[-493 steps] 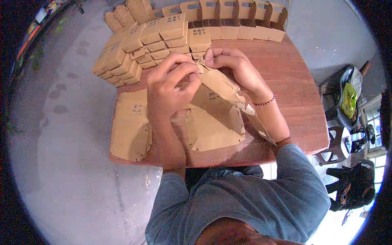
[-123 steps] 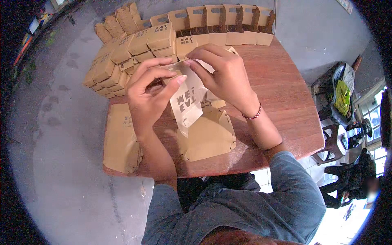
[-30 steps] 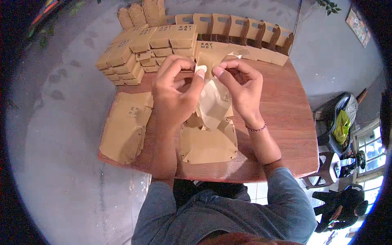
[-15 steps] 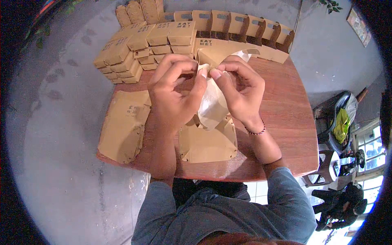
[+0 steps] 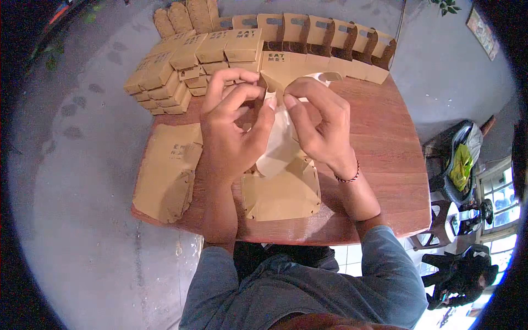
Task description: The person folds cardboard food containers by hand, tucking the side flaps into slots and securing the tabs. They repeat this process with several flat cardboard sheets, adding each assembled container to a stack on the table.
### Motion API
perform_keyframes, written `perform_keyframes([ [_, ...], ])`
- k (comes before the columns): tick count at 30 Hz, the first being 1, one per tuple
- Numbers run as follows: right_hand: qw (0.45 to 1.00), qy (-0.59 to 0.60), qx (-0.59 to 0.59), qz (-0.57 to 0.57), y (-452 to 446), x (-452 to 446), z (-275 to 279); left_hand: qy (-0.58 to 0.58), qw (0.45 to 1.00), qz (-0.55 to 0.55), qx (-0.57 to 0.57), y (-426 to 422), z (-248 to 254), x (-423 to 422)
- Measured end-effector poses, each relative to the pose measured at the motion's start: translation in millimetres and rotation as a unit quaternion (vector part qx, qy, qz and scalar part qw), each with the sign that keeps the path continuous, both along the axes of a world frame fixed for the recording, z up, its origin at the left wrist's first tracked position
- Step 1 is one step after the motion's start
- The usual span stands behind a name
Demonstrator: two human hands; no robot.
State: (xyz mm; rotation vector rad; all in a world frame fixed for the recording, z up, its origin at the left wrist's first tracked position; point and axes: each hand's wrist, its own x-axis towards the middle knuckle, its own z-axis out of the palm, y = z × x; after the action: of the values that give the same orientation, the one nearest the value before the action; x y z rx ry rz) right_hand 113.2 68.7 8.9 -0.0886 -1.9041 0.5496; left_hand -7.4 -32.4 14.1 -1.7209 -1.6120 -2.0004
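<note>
Over the table's middle, my two hands pinch the raised edges of a partly folded brown cardboard box (image 5: 278, 146) with a pale, shiny face. My left hand (image 5: 234, 124) has its thumb and fingertips closed on the left edge. Opposite it, my right hand (image 5: 324, 126) grips the right edge between thumb and bent index finger. A brown panel with slotted corners (image 5: 281, 195) lies below, nearest my body; whether it joins the held piece, I cannot tell. Flat cardboard blanks (image 5: 165, 170) with faint print lie left of my left forearm.
Stacked closed boxes marked "EAT ME!" (image 5: 214, 47) stand at the back left of the wooden table (image 5: 379, 159). A row of cardboard carriers with handle holes (image 5: 319, 33) lines the back. At right are a stool (image 5: 443, 223) and a dark-clothed person (image 5: 462, 275).
My right hand has turned and drawn slightly away from my left, so the two thumbs are farther apart. The pale face of the held box has tilted a little.
</note>
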Motion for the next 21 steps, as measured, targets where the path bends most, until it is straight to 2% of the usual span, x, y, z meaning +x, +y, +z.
perform_keyframes([
  [6,1.0,0.016,0.011,0.005,-0.3,-1.2,-1.9,0.013,1.0,-0.01,0.014,2.6,-4.7,-5.1],
  [9,0.999,-0.009,-0.036,0.0,-0.5,-1.9,-5.3,-0.006,1.0,-0.02,0.009,0.0,-1.5,-2.5],
  [11,0.988,-0.018,-0.148,0.047,-1.1,-3.2,-8.7,-0.024,0.999,-0.025,0.001,-1.6,0.3,-1.8],
  [14,0.976,-0.033,-0.204,0.069,-2.2,-4.2,-11.3,-0.001,0.999,-0.028,-0.021,-2.0,0.5,-4.6],
  [18,0.987,-0.032,-0.156,0.032,-2.8,-7.2,-14.3,-0.044,0.998,-0.015,0.038,7.0,-2.1,2.9],
  [20,0.998,-0.014,-0.058,0.02,-1.9,-9.5,-17.8,-0.11,0.99,-0.056,-0.061,2.1,3.9,8.3],
  [21,0.998,-0.015,-0.059,0.021,-3.5,-10.4,-18.2,-0.11,0.99,-0.055,-0.062,1.6,3.8,6.5],
])
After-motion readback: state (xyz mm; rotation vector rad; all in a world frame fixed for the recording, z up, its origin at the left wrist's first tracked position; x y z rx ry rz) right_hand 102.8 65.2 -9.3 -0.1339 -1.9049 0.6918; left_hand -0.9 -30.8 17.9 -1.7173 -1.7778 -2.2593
